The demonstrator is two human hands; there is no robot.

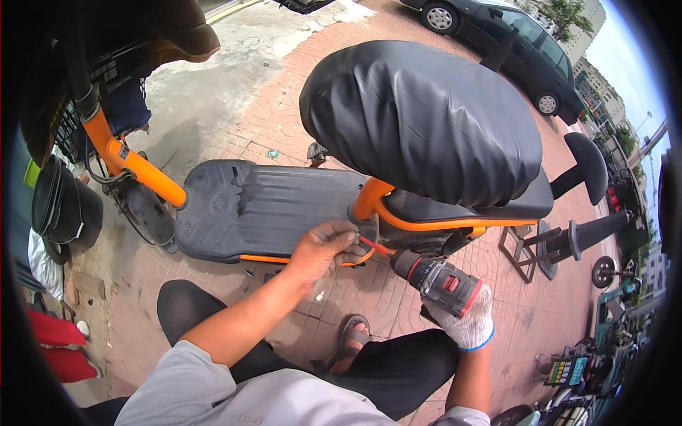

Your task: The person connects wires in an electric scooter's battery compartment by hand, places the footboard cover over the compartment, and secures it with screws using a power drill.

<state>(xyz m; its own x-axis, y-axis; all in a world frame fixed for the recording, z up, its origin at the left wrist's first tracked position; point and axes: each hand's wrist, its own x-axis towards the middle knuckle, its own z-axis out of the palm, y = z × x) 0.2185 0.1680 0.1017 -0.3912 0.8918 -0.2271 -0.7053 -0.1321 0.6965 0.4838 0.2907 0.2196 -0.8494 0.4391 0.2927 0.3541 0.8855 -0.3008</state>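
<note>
My right hand [469, 323], in a white knit glove with a blue cuff edge, grips a black and red cordless drill [442, 285]. A thin red bit [376, 246] sticks out of its chuck toward my left hand. My bare left hand [320, 252] is closed at the bit's tip, thumb and fingers pinched together; whatever they hold is too small to make out. Both hands are beside the orange frame [369, 197] of an electric scooter, at the rear edge of its black footboard [291, 202]. Above the frame sits a seat [419, 117] in a wrinkled black cover.
Black buckets [67, 206] stand at the left, near a person's red trousers [60, 344]. A traffic cone [586, 238] and a metal stand [517, 252] are at the right. Parked scooters [575, 369] line the right rim. A dark car [511, 42] is parked behind, on brick paving.
</note>
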